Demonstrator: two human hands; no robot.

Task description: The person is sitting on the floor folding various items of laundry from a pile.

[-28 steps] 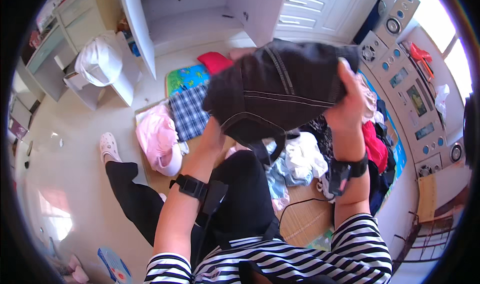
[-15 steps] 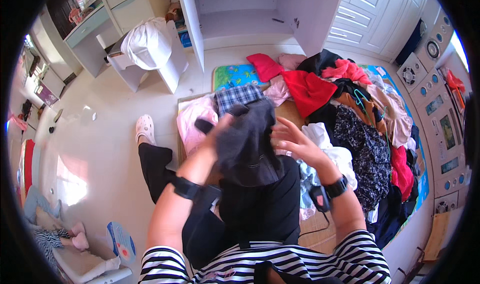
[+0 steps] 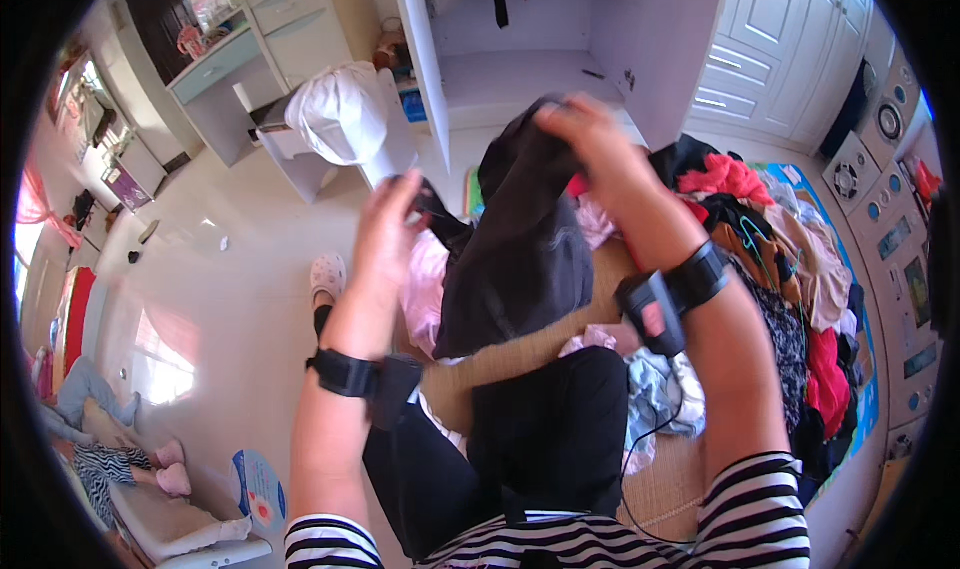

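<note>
A dark grey garment (image 3: 520, 279) with pale stitching hangs spread out in front of me, above the straw mat (image 3: 600, 319); its exact kind does not show. My right hand (image 3: 590, 139), blurred, is closed on its upper edge. My left hand (image 3: 388, 224) is closed at a narrow dark strip on the garment's left side. Behind the cloth lies a pink garment (image 3: 425, 274), partly covered. By my right knee are crumpled light-blue and white clothes (image 3: 660, 394).
A mixed heap of clothes (image 3: 790, 259) with a green hanger (image 3: 750, 234) lies on the right over a colourful mat. Ahead stands an open wardrobe (image 3: 510, 79). A white-covered stool (image 3: 340, 119) is at the far left. Another person's legs (image 3: 100, 469) show at lower left.
The bunched dark garment has been lifted and spread out. My right hand has moved up and forward and now grips its top; my left hand has moved up and left.
</note>
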